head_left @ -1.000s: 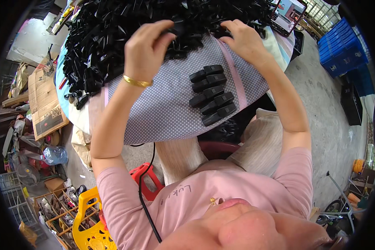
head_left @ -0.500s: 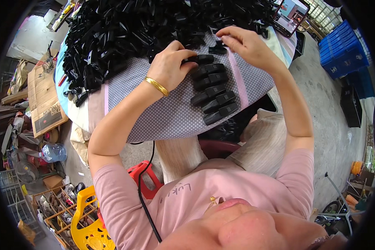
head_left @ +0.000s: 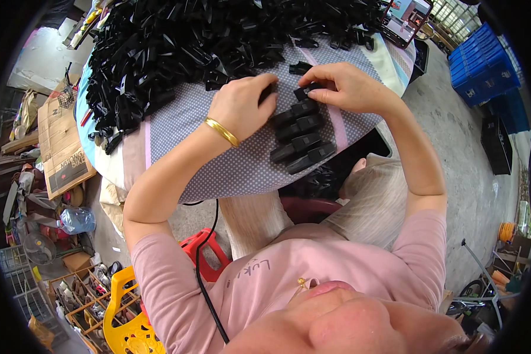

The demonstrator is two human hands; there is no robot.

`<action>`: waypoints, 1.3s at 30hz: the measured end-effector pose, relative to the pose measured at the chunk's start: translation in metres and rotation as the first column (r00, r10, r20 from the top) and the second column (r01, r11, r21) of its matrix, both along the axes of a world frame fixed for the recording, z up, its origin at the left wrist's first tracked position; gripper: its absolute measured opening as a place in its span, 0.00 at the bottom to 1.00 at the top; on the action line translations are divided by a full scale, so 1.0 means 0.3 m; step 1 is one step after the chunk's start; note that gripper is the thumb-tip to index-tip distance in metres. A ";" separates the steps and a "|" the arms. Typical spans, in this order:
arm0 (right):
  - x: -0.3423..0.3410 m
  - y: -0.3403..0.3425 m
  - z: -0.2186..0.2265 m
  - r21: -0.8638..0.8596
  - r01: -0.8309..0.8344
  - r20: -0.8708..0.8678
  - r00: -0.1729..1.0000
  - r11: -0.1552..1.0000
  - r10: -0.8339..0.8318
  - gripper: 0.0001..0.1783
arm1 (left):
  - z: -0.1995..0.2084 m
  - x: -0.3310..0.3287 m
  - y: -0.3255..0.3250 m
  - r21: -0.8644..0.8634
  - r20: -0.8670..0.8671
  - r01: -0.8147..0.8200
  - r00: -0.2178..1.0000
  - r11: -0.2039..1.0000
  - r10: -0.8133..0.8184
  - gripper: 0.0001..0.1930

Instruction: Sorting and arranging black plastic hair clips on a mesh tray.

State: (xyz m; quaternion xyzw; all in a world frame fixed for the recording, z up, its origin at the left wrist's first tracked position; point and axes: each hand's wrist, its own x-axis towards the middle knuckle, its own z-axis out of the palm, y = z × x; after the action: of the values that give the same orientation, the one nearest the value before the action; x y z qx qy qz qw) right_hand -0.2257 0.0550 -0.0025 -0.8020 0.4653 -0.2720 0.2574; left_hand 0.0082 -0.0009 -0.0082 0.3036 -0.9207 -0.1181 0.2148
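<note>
On the spotted tablecloth (head_left: pixel 218 171), a row of black plastic pieces (head_left: pixel 304 141) lies side by side in front of me. My right hand (head_left: pixel 351 88) pinches a small black plastic piece (head_left: pixel 304 92) between thumb and fingers at the row's far end. Left of it, my left hand (head_left: pixel 241 106) curls thumb and fingers round a dark piece, mostly hidden by the hand. Just beyond the right fingertips rests a loose black piece (head_left: pixel 300 68). A large heap of similar black pieces (head_left: pixel 177 47) covers the far side of the table.
A phone (head_left: pixel 404 22) stands at the table's far right corner. Blue crates (head_left: pixel 484 65) and a black box (head_left: pixel 495 144) are on the floor to the right. A yellow chair (head_left: pixel 127 318) and flattened cardboard (head_left: pixel 65 141) are at left. A black cable (head_left: pixel 200 265) hangs beside me.
My right hand has come nearer, from the heap's edge to the row's far end, and now pinches a black piece there. My left hand has moved slightly nearer and left of the row.
</note>
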 end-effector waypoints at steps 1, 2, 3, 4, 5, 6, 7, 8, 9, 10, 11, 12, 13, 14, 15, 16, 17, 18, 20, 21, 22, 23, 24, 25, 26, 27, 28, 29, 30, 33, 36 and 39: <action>-0.004 -0.002 -0.002 -0.006 0.018 -0.025 1.000 1.000 -0.018 0.16 | 0.019 -0.002 -0.010 -0.001 0.000 0.001 1.000 1.000 -0.001 0.18; -0.003 -0.004 0.001 -0.008 0.018 -0.025 1.000 1.000 -0.018 0.16 | 0.054 -0.005 -0.018 0.447 -0.045 -0.083 0.992 0.891 0.115 0.19; -0.002 -0.004 0.007 -0.027 0.022 -0.066 0.998 0.999 -0.023 0.16 | 0.073 -0.005 -0.028 0.802 -0.033 -0.116 0.971 0.586 0.237 0.20; -0.001 -0.003 0.012 -0.045 0.024 -0.106 0.994 0.999 -0.028 0.15 | 0.071 0.002 -0.041 0.802 -0.032 -0.117 0.971 0.586 0.238 0.20; -0.002 -0.004 0.009 -0.045 0.023 -0.106 0.994 0.999 -0.028 0.15 | 0.062 0.012 -0.056 0.735 -0.021 -0.095 0.986 0.671 0.162 0.20; -0.003 -0.005 0.001 -0.123 0.032 -0.113 0.993 0.992 -0.046 0.15 | 0.058 0.018 -0.063 0.662 -0.001 -0.065 0.996 0.747 0.088 0.20; -0.004 -0.006 -0.009 -0.200 0.042 -0.121 0.990 0.979 -0.067 0.14 | 0.055 0.019 -0.058 0.387 0.030 -0.028 0.999 0.922 0.017 0.18; -0.003 -0.007 -0.018 -0.200 0.043 -0.122 0.990 0.979 -0.068 0.14 | 0.046 0.019 -0.058 0.387 0.029 -0.026 0.999 0.922 0.016 0.18; 0.000 -0.009 -0.028 -0.274 0.086 -0.099 0.988 0.958 -0.117 0.14 | 0.034 0.019 -0.060 0.228 0.021 -0.025 1.000 0.973 0.020 0.16; 0.006 -0.011 -0.034 -0.344 0.129 -0.071 0.984 0.930 -0.162 0.14 | 0.027 0.021 -0.061 0.063 0.014 -0.026 1.000 0.998 0.025 0.15; 0.014 -0.014 -0.031 -0.343 0.128 -0.070 0.984 0.930 -0.162 0.14 | 0.026 0.018 -0.056 0.064 0.015 -0.026 1.000 0.998 0.026 0.15; 0.026 -0.017 -0.026 -0.299 0.168 -0.009 0.984 0.939 -0.178 0.13 | 0.024 0.008 -0.045 0.082 -0.001 -0.078 0.997 0.994 0.078 0.14; 0.036 -0.019 -0.021 -0.253 0.203 0.051 0.979 0.946 -0.197 0.13 | 0.025 0.000 -0.036 0.100 -0.017 -0.130 0.991 0.986 0.132 0.14; 0.044 -0.018 -0.023 -0.254 0.202 0.051 0.979 0.946 -0.196 0.13 | 0.022 -0.006 -0.030 0.099 -0.017 -0.131 0.991 0.986 0.133 0.14; 0.052 -0.015 -0.029 -0.297 0.170 0.041 0.985 0.940 -0.166 0.13 | 0.015 -0.011 -0.024 0.061 -0.038 -0.108 0.993 0.992 0.111 0.14; 0.057 -0.013 -0.033 -0.339 0.138 0.030 0.990 0.931 -0.136 0.13 | 0.010 -0.012 -0.022 0.022 -0.059 -0.085 0.994 0.996 0.087 0.13; 0.058 -0.012 -0.029 -0.339 0.138 0.030 0.990 0.931 -0.136 0.13 | 0.009 -0.011 -0.026 -0.020 -0.054 -0.066 0.996 0.998 0.065 0.13; 0.056 -0.011 -0.021 -0.353 0.141 -0.020 0.987 0.925 -0.158 0.13 | 0.010 -0.007 -0.031 -0.020 -0.054 -0.067 0.996 0.998 0.066 0.13; 0.048 -0.009 -0.006 -0.366 0.142 -0.070 0.981 0.920 -0.179 0.14 | 0.017 0.004 -0.041 0.199 -0.090 -0.061 0.993 0.978 0.080 0.13; 0.041 -0.008 0.000 -0.362 0.127 -0.115 0.977 0.923 -0.180 0.14 | 0.023 0.006 -0.043 0.200 -0.090 -0.062 0.993 0.978 0.081 0.13; 0.037 -0.006 0.003 -0.358 0.113 -0.161 0.970 0.927 -0.181 0.15 | 0.031 0.006 -0.042 0.225 -0.081 -0.067 0.993 0.972 0.087 0.13; 0.038 -0.006 0.002 -0.356 0.113 -0.162 0.970 0.928 -0.180 0.15 | 0.035 0.006 -0.042 0.251 -0.071 -0.072 0.993 0.965 0.093 0.12; 0.040 -0.006 0.001 -0.359 0.114 -0.153 0.972 0.926 -0.179 0.14 | 0.031 0.007 -0.044 0.253 -0.072 -0.072 0.993 0.965 0.093 0.12; 0.041 -0.005 0.000 -0.363 0.115 -0.144 0.973 0.925 -0.178 0.14 | 0.027 0.005 -0.049 0.208 -0.084 -0.049 0.994 0.977 0.068 0.12; 0.041 -0.010 -0.003 -0.363 0.116 -0.145 0.973 0.925 -0.179 0.14 | 0.024 0.003 -0.051 0.162 -0.095 -0.027 0.995 0.986 0.042 0.11; 0.042 -0.021 -0.010 -0.377 0.098 -0.121 0.981 0.921 -0.154 0.14 | 0.025 -0.001 -0.051 0.162 -0.096 -0.025 0.995 0.986 0.041 0.11; 0.047 -0.028 -0.018 -0.391 0.083 -0.095 0.987 0.917 -0.130 0.14 | 0.025 -0.004 -0.051 0.182 -0.115 0.017 0.993 0.983 0.004 0.11; 0.059 -0.033 -0.024 -0.391 0.086 -0.095 0.987 0.916 -0.133 0.14 | 0.025 -0.008 -0.050 0.200 -0.135 0.060 0.990 0.978 -0.033 0.11; 0.074 -0.038 -0.030 -0.386 0.060 -0.084 0.992 0.921 -0.099 0.14 | 0.019 -0.011 -0.046 0.199 -0.135 0.064 0.990 0.978 -0.037 0.11; 0.075 -0.045 -0.040 -0.390 0.033 -0.055 0.997 0.920 -0.059 0.14 | 0.009 -0.017 -0.042 0.135 -0.134 0.054 0.990 0.989 -0.035 0.11; 0.067 -0.042 -0.012 -0.302 0.011 -0.039 0.999 0.953 -0.024 0.14 | 0.042 -0.011 -0.041 0.273 -0.065 0.018 0.998 0.962 0.000 0.10; 0.056 -0.051 -0.017 -0.299 0.083 0.022 0.997 0.950 -0.081 0.16 | 0.050 -0.005 -0.038 0.372 -0.080 0.184 0.983 0.910 -0.167 0.10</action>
State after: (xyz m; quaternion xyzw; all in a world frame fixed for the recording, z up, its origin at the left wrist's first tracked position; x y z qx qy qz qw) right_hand -0.2088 0.0396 -0.0077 -0.8105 0.4503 -0.3538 0.1234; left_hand 0.0068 -0.0125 0.0067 0.2525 -0.8990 -0.3189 0.1620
